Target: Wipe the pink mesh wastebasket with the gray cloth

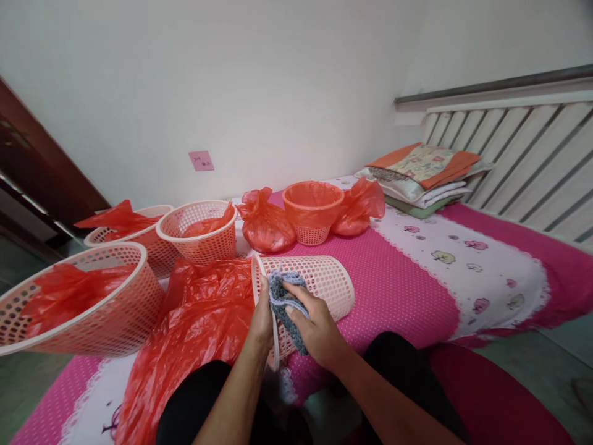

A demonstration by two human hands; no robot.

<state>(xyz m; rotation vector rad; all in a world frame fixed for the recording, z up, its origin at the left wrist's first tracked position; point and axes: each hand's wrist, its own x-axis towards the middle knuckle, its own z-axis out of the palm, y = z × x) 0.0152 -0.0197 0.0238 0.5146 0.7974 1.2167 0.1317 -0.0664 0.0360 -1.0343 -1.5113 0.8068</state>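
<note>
Well, the pale-pink perforated basket (pixel 330 281) lies on its side.

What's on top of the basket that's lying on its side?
A grey cloth lies on the tipped basket, with the right hand on it and the left hand at its edge. The part of the basket beneath the cloth is covered and can't be seen.

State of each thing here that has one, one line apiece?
Tipped basket, lying on its side
Cloth, crumpled
Left hand, gripping the tipped basket's rim
Right hand, holding the cloth
Loose red bag, spread out, wrinkled
Near-left basket, mouth up, bag inside
Back-left basket, mouth up, bag inside
Middle basket, mouth up, bag inside
Lined basket, upright, red liner over its rim
Side bags, bunched up
Fabric pile, stacked
Pink note, fixed to wall
</note>
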